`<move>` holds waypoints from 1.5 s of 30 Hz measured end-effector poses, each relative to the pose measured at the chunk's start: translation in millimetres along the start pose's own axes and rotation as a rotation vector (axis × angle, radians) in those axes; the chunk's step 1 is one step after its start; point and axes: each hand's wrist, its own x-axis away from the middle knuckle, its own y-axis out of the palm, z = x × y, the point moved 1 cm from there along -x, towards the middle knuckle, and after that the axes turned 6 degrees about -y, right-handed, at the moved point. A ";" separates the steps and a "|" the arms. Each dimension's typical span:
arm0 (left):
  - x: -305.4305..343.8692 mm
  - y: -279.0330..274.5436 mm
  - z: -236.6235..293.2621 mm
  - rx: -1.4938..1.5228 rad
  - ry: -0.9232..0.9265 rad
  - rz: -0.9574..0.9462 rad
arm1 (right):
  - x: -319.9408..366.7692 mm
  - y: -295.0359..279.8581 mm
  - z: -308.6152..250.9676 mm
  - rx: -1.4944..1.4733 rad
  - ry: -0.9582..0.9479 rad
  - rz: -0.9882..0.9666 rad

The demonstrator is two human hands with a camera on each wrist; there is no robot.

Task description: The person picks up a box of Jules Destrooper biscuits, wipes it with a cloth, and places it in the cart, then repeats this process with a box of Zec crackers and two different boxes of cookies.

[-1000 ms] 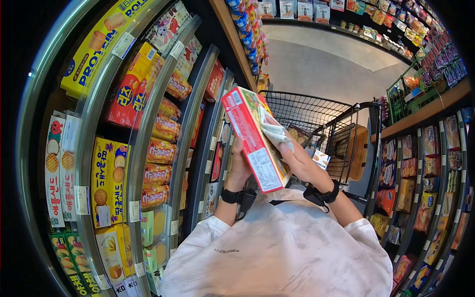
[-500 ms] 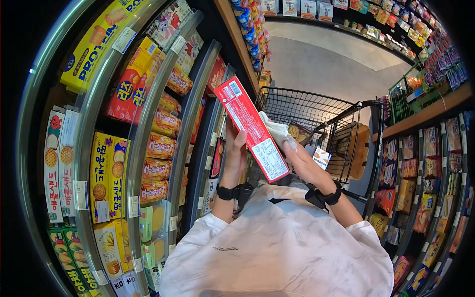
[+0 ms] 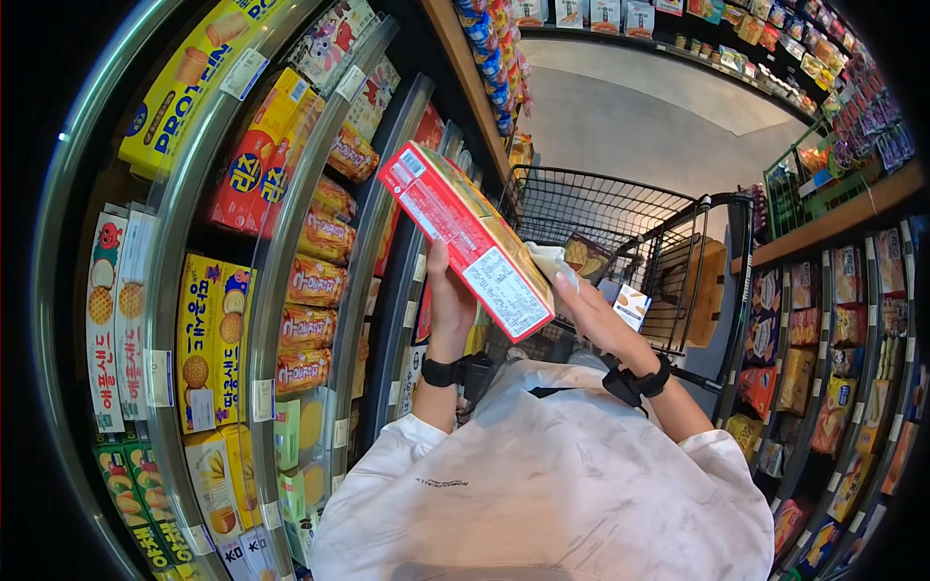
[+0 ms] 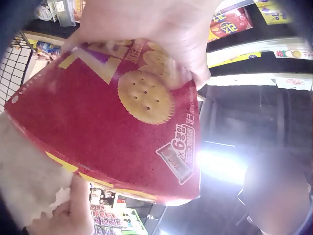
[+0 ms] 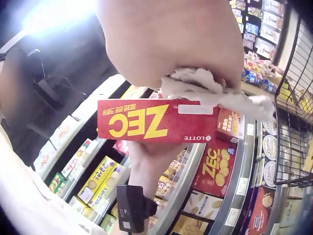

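In the head view a red cracker box [image 3: 455, 247] is held up in front of the chest, its narrow printed side facing up. My left hand [image 3: 452, 300] grips it from the left, thumb along the edge. The left wrist view shows the box's red face [image 4: 98, 122], with a round cracker picture, under that hand. My right hand [image 3: 596, 315] holds a white cloth [image 3: 552, 261] against the box's right side. From the right wrist, the bunched cloth [image 5: 195, 83] lies along the edge of the box's side [image 5: 142, 120], which reads ZEC.
Shelves of biscuit boxes [image 3: 215, 339] stand close on the left. A black wire cart [image 3: 591, 208] is ahead, with a brown bag [image 3: 705, 295] at its right. Snack shelves [image 3: 823, 358] run along the right side. Grey floor [image 3: 620, 121] lies beyond the cart.
The box has tilted and swung its far end to the left, and more of its yellow-printed face shows than half a second ago. The cloth has moved toward the near right end of the box.
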 end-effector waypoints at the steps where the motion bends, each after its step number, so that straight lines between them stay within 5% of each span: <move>1: -1.4 -0.6 -0.5 -0.037 0.021 0.004 | 0.0 2.0 2.1 0.000 0.001 -0.004; 3: -1.2 8.4 5.2 -0.117 0.109 0.027 | 2.3 6.3 7.1 0.046 -0.187 0.049; 10: -12.7 5.7 13.9 -0.252 0.212 0.064 | 21.5 7.8 -11.2 -0.100 -0.270 0.128; 13: -11.8 12.8 16.2 -0.285 0.256 0.071 | 17.3 0.8 -5.4 -0.280 -0.104 0.177; 15: -8.2 21.8 15.2 -0.310 0.280 0.068 | 10.4 1.1 -4.0 -0.783 0.040 0.258; 18: -4.6 30.5 11.1 -0.499 0.462 0.105 | -0.9 -8.2 13.0 -1.005 0.048 0.158; 24: -2.2 30.8 5.0 -0.730 0.619 -0.055 | -4.7 -11.8 20.0 -1.063 0.060 0.106; 26: -3.0 29.1 3.9 -0.676 0.566 -0.088 | -6.2 -11.2 24.2 -1.095 0.067 0.071; 29: -1.4 28.9 0.2 -0.359 0.219 -0.212 | -9.7 -8.8 35.7 -1.168 0.060 0.060; 34: 4.8 31.0 1.5 -0.268 0.130 -0.227 | -17.2 -17.6 59.8 -1.214 0.084 0.095; 36: 2.9 25.9 -1.4 -0.079 -0.053 -0.265 | -16.4 -21.9 64.1 -1.223 0.098 0.090; 41: 12.0 36.1 8.4 0.006 -0.168 -0.186 | -5.0 -30.3 41.2 -1.102 0.135 0.075; 45: -0.7 17.1 -8.5 -0.146 -0.335 -0.341 | -2.5 -37.7 44.9 -0.974 0.166 0.126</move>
